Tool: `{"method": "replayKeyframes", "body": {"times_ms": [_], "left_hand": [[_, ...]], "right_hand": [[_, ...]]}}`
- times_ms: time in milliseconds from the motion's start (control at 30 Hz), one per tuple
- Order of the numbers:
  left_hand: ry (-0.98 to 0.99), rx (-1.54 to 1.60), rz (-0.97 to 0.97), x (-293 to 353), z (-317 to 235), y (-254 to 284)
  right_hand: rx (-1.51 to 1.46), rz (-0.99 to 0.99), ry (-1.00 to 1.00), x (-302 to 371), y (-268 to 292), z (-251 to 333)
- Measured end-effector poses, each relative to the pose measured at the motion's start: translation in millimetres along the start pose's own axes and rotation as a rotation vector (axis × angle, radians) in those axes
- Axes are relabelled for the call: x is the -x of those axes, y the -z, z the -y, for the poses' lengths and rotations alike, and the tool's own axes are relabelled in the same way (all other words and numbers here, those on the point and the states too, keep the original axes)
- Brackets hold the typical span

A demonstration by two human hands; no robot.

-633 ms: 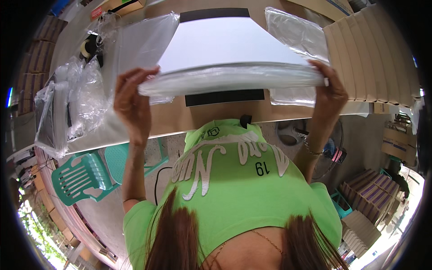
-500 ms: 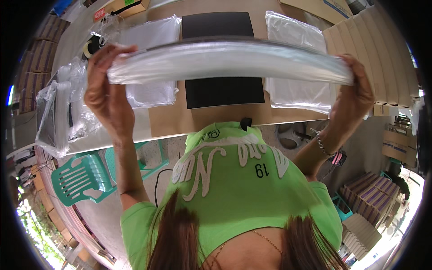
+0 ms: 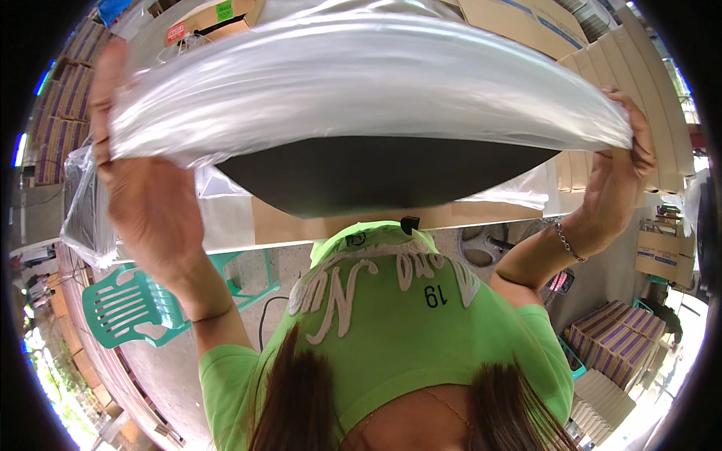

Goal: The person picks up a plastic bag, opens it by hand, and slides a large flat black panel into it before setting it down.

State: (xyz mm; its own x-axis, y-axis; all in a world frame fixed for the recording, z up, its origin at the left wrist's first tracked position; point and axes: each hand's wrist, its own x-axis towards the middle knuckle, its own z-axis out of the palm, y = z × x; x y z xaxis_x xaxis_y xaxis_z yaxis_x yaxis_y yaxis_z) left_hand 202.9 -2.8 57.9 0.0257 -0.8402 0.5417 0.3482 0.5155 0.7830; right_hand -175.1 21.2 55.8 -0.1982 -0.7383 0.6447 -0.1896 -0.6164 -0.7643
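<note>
A wide, flat bundle of clear plastic sheeting point(image 3: 376, 83) is raised above the table between my two hands. Below its glossy band a large black panel point(image 3: 391, 173) shows, its near edge bowed; I cannot tell whether the two are joined. My left hand point(image 3: 150, 173) bears on the bundle's left end, palm showing and fingers pointing up along the edge, blurred by motion. Around the right end my right hand point(image 3: 624, 161) has its fingers curled. Beneath the bundle, most of the tabletop is hidden, including the flat clear bags lying there.
An open carton point(image 3: 214, 19) stands at the far left, with a flat cardboard box point(image 3: 526, 26) at the far right. Pale cardboard sheets point(image 3: 639, 105) line the right side. Crumpled clear plastic point(image 3: 86, 210) lies at left. A green plastic chair point(image 3: 135, 308) is below the table edge.
The bundle has risen toward me and tilted, so its broad plastic face and the black panel now show larger. Both hands moved outward, and the left hand's fingers have straightened.
</note>
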Motion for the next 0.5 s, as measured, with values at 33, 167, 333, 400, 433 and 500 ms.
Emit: {"method": "replayKeyframes", "body": {"times_ms": [33,167,333,400,433,500], "left_hand": [[0.013,0.143,0.058,0.6,-9.9,3.7],[0.043,0.544,0.286,2.3,-22.5,21.2],[0.123,0.287,0.032,1.3,-2.6,9.8],[0.224,0.45,0.054,2.5,7.1,12.6],[0.28,0.589,0.099,1.8,12.1,15.9],[0.343,0.726,0.243,-0.4,14.1,21.8]], "right_hand": [[0.009,-0.051,0.02,-1.9,-0.5,3.8],[0.042,-0.17,0.07,-3.4,-7.2,11.6],[-0.089,-0.078,-0.096,5.4,-7.4,-9.2],[-0.212,-0.011,-0.236,17.5,-5.1,-12.5],[-0.251,-0.003,-0.236,18.6,-4.9,-11.3],[-0.337,0.015,-0.244,20.2,-6.0,-7.8]]}}
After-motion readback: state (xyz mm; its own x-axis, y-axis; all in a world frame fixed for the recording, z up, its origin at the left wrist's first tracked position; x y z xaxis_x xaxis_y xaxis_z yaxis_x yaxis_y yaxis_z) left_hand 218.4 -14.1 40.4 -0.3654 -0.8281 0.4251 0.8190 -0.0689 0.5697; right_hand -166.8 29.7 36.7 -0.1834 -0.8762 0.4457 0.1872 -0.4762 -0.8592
